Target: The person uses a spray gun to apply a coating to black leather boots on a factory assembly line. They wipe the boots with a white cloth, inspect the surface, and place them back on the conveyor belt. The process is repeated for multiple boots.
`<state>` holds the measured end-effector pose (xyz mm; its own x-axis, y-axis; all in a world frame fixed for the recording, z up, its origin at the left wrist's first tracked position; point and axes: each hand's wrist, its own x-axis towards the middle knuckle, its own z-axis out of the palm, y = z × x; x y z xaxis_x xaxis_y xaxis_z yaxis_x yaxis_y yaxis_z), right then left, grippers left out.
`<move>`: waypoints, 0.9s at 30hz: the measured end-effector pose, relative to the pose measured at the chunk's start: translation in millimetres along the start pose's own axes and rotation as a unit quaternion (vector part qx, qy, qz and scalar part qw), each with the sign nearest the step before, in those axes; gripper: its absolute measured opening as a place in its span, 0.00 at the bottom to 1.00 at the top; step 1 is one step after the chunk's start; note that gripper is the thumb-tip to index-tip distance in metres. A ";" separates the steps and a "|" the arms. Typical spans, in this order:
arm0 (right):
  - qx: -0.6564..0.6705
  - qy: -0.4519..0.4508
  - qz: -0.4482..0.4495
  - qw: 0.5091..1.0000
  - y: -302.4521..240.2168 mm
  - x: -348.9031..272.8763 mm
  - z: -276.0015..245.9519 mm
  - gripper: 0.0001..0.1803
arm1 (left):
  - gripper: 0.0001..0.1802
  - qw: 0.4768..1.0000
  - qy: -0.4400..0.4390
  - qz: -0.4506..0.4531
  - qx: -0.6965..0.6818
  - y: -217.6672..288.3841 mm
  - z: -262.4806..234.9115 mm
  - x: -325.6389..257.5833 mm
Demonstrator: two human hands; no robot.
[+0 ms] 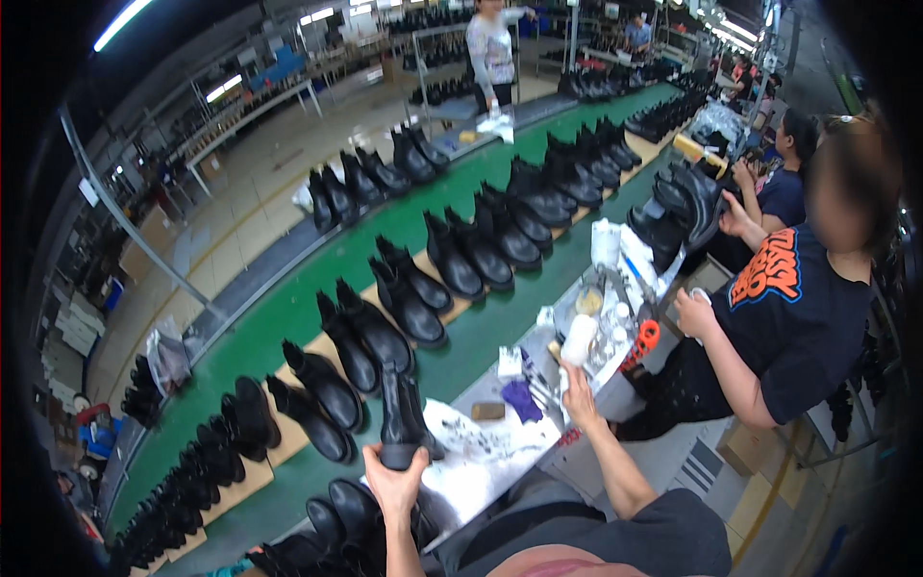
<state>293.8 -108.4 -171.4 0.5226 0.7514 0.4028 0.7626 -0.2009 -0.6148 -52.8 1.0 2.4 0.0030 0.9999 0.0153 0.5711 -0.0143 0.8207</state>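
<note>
My left hand (395, 487) has its fingers clamped on the black boot (398, 413); slackening could drop it. Right hand (583, 404): finger closure, I can't tell.

On my remote view I record bold orange lettering (764, 269), edged in blue, on a co-worker's dark shirt (822, 337). I also note a white tag (88, 191) on the slanted metal pole (146, 250); any print there is too small to read.

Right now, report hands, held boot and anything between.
Left hand gripping black boot. Right hand at white item, grip unclear. Purple cloth, brown block between hands.
</note>
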 end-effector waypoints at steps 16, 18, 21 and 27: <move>0.310 -0.056 0.263 0.912 7.5 118.6 -35.1 0.25 | 0.37 1.000 0.008 0.010 -0.007 -3.6 15.1 -11.0; 0.386 -0.255 0.205 0.863 -112.7 98.9 -53.1 0.25 | 0.38 1.000 0.008 0.009 0.009 -0.4 7.8 -17.7; 0.509 -0.415 0.222 0.721 -198.5 60.1 -48.4 0.23 | 0.40 1.000 0.000 0.025 -0.001 12.7 10.9 -25.6; 0.378 -0.457 0.128 0.795 -239.4 47.4 -2.8 0.15 | 0.41 0.999 0.015 0.036 -0.023 5.3 22.6 -37.4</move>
<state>137.1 -26.4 -3.1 -0.1337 0.9590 -0.2499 0.0483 -0.2455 -0.9682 -31.4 -36.3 -6.7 0.0181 0.9956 0.0925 0.5325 -0.0879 0.8419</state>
